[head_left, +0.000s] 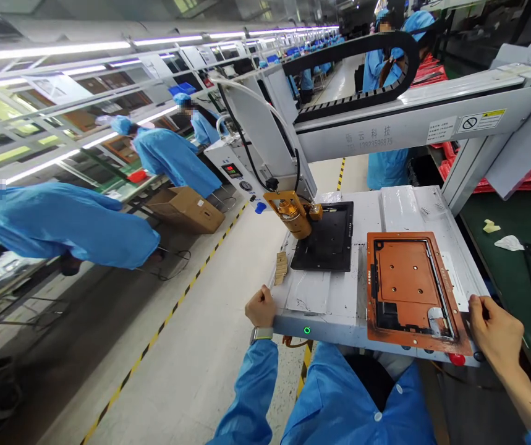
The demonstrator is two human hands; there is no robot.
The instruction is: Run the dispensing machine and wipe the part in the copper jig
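The left hand (260, 307) is curled into a fist at the worktop's (330, 303) front left corner. The right hand (494, 330) touches the orange tray (408, 278) at the front right corner; its fingertips are hidden, so its grip is unclear. Bare worktop lies between the hands.

Orange tray (408, 272): copper-coloured rectangle, lying flat on the right half of the white surface (321, 296).
Inside: I see a thin dark frame (388, 312) seated in its recess.
Front edge: at the surface's near rim, right corner touching my right hand (494, 330).
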